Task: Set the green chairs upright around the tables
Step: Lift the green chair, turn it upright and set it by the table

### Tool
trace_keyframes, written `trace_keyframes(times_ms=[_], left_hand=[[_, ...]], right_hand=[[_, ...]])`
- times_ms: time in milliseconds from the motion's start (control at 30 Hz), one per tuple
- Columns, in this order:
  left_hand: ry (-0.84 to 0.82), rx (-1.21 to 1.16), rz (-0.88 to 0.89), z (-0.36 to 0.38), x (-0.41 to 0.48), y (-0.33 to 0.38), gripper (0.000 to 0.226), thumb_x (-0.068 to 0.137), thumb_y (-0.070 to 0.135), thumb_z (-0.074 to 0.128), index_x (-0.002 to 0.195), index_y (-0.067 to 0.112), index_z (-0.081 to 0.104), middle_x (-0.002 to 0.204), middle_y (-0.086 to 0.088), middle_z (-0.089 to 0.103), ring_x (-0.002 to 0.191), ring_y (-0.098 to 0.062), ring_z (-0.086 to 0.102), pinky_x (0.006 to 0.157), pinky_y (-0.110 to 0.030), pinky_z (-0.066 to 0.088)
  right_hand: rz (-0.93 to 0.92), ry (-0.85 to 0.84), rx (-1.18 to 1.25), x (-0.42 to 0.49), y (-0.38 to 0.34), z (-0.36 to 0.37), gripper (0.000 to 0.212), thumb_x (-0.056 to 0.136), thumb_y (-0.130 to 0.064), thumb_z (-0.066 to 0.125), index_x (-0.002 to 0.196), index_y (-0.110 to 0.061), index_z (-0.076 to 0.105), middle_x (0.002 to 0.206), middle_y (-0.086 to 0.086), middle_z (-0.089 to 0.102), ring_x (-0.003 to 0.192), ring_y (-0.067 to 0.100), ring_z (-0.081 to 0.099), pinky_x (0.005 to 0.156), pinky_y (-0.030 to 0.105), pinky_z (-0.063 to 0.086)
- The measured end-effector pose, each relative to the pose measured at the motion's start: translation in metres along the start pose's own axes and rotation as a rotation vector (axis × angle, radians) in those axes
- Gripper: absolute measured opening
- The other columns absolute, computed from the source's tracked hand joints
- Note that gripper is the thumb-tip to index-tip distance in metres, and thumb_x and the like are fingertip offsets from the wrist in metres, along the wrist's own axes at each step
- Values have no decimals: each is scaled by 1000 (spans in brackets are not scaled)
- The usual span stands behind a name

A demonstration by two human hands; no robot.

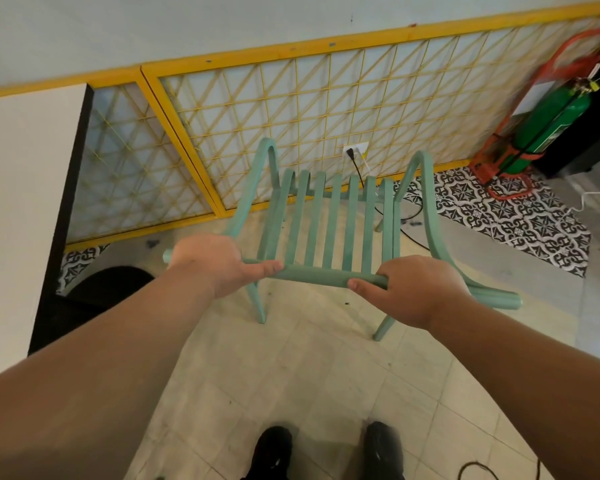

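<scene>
Green chair [329,223] stands on its legs on the pale tiled floor [309,368], just in front of the person's black shoes [274,448] and facing the yellow lattice panel [291,109] on the wall. Left hand [215,261] and right hand [416,292] are both wrapped around its round top rail, one near each end, thumbs lying along the bar. A white table [21,209] sits close on the left, and a green cylinder [551,129] in a red cart leans at the far right.

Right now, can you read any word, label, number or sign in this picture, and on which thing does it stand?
None can be read.
green cylinder: a white label and a dark panel, both too blurred to read.
green chair: no text.
</scene>
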State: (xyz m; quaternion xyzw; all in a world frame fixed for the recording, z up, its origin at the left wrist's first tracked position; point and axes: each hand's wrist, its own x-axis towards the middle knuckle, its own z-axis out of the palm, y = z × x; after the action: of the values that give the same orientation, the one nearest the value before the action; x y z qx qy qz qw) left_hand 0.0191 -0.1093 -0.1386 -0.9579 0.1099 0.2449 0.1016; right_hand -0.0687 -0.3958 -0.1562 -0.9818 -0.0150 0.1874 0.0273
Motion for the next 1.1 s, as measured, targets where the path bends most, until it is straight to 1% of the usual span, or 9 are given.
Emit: trace_keyframes(times_ms=[267, 400, 500, 567, 667, 767, 900, 967, 1100], left_hand=[[-2, -67, -32, 6, -19, 22, 113, 44, 110, 1, 62, 18, 64, 60, 3, 58, 59, -18, 63, 51, -32, 42], [-26, -122, -89, 14, -32, 40, 106, 49, 110, 3, 59, 20, 58, 59, 3, 55, 61, -19, 63, 57, -34, 46], [-45, -148, -115, 19, -45, 53, 102, 52, 107, 4, 60, 19, 56, 58, 2, 54, 61, -20, 62, 60, -36, 46], [-61, -171, -133, 20, -52, 61, 100, 54, 106, 4, 59, 19, 54, 56, 2, 52, 60, -21, 62, 68, -39, 52], [-81, -207, -158, 18, -57, 70, 101, 58, 105, 6, 59, 17, 56, 56, 1, 53, 62, -23, 63, 81, -47, 56], [-95, -226, -177, 16, -60, 79, 99, 64, 103, 9, 60, 17, 58, 58, 1, 55, 63, -22, 62, 81, -45, 55], [-76, -270, -175, 24, -63, 93, 100, 62, 103, 8, 62, 17, 60, 59, 1, 59, 63, -23, 64, 72, -41, 53], [-74, -293, -172, 28, -64, 100, 99, 63, 103, 7, 61, 18, 60, 57, 1, 58, 63, -23, 64, 71, -42, 54], [-130, -300, -183, 31, -69, 109, 101, 68, 100, 9, 70, 17, 66, 63, -1, 64, 66, -24, 66, 72, -41, 56]], right_hand=[[-49, -19, -57, 10, 26, -1, 90, 72, -100, 9, 72, -29, 65, 69, -7, 67, 62, 10, 66, 61, 35, 62], [-98, -35, -105, 17, 45, -5, 98, 62, -101, 1, 74, -30, 67, 69, -7, 67, 63, 9, 65, 60, 34, 60], [-126, -48, -135, 18, 54, -9, 96, 62, -101, 4, 74, -29, 66, 70, -8, 66, 64, 8, 64, 59, 32, 57], [-137, -67, -152, 20, 58, -13, 94, 63, -101, 7, 73, -28, 66, 72, -7, 65, 65, 9, 63, 60, 32, 57], [-167, -71, -171, 27, 67, -16, 102, 55, -103, 0, 74, -28, 66, 72, -7, 66, 66, 9, 64, 62, 33, 57], [-187, -54, -198, 34, 77, -17, 107, 49, -103, -4, 74, -27, 67, 72, -7, 66, 66, 10, 64, 63, 34, 59], [-214, -34, -246, 40, 87, -22, 110, 45, -103, -7, 76, -29, 67, 73, -9, 66, 66, 9, 64, 60, 31, 57], [-214, -50, -266, 43, 92, -25, 109, 43, -104, -8, 74, -30, 67, 71, -10, 66, 65, 8, 63, 60, 32, 58], [-231, -56, -284, 47, 97, -30, 104, 50, -105, 0, 76, -29, 67, 73, -10, 66, 67, 9, 63, 62, 33, 58]])
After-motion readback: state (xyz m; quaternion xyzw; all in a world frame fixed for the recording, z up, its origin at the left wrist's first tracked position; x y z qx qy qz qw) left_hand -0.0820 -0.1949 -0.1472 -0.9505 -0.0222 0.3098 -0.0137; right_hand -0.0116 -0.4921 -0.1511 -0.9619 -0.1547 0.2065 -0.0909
